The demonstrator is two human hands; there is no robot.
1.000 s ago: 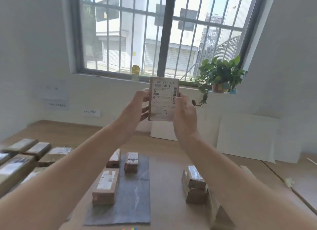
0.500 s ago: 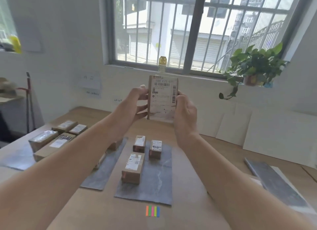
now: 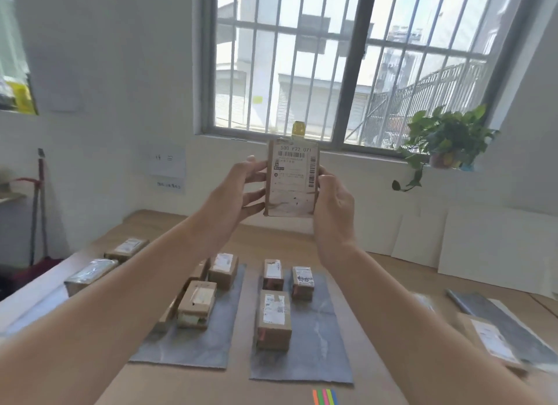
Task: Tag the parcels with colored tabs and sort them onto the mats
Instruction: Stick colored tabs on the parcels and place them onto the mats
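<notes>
A barred window (image 3: 341,69) lights the white room, with a leafy potted plant (image 3: 444,139) on its sill. Over the wooden worktop (image 3: 389,271), the left hand (image 3: 238,193) and right hand (image 3: 333,205) clamp a flat brown parcel (image 3: 291,178) upright by its side edges, label facing the person. Below, two grey mats lie side by side: the left mat (image 3: 193,341) and the right mat (image 3: 320,350), each carrying small boxes. Colored tabs (image 3: 324,397) sit near the front edge.
</notes>
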